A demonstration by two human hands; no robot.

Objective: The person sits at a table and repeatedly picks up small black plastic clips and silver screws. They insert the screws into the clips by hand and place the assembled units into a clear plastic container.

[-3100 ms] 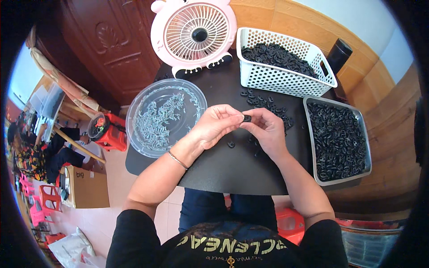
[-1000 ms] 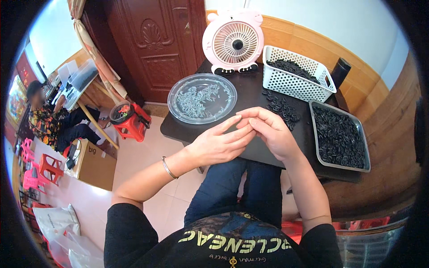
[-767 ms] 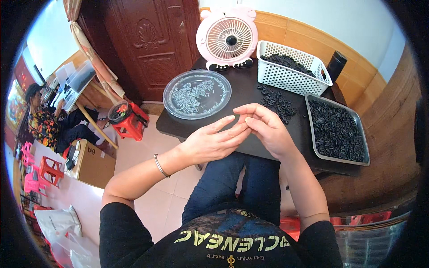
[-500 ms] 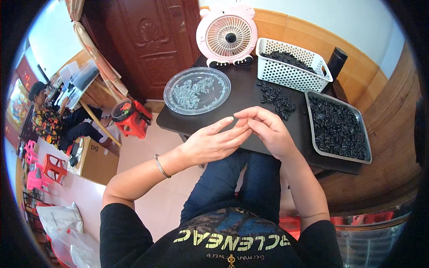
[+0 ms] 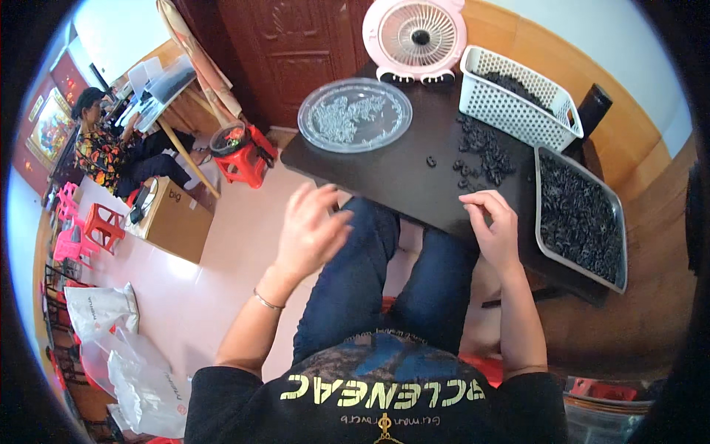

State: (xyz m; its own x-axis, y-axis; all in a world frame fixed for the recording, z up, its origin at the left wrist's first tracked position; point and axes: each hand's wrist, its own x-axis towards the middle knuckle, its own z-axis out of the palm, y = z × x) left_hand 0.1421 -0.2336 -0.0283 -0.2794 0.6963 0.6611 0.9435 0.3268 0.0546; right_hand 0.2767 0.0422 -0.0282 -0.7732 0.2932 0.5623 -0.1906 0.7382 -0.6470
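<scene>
My left hand [image 5: 314, 226] is raised over my left thigh, short of the table's front edge. It is blurred by motion; its fingers are half curled and apart, with nothing visible in them. My right hand [image 5: 494, 226] hangs over the table's front edge, thumb and forefinger slightly apart, with nothing seen between them. Just beyond it lies a loose pile of small black rings [image 5: 484, 152]. One single black ring [image 5: 431, 161] sits to the left of the pile. A round clear plastic lid [image 5: 305, 122] at the back left carries many small whitish, translucent slivers.
Right of the pile, a metal tray [image 5: 543, 226] holds many black pieces. A white perforated basket [image 5: 510, 122], a black cylinder [image 5: 594, 111] and a pink fan [image 5: 370, 33] stand at the back. Far left, another person [image 5: 100, 152] sits at a table, near a cardboard box [image 5: 174, 222] and red stool [image 5: 244, 159].
My hands, together at the fingertips before, have parted: the left drew back and leftward, the right moved rightward beside the pile. A single ring now lies apart from the pile. The view has shifted.
</scene>
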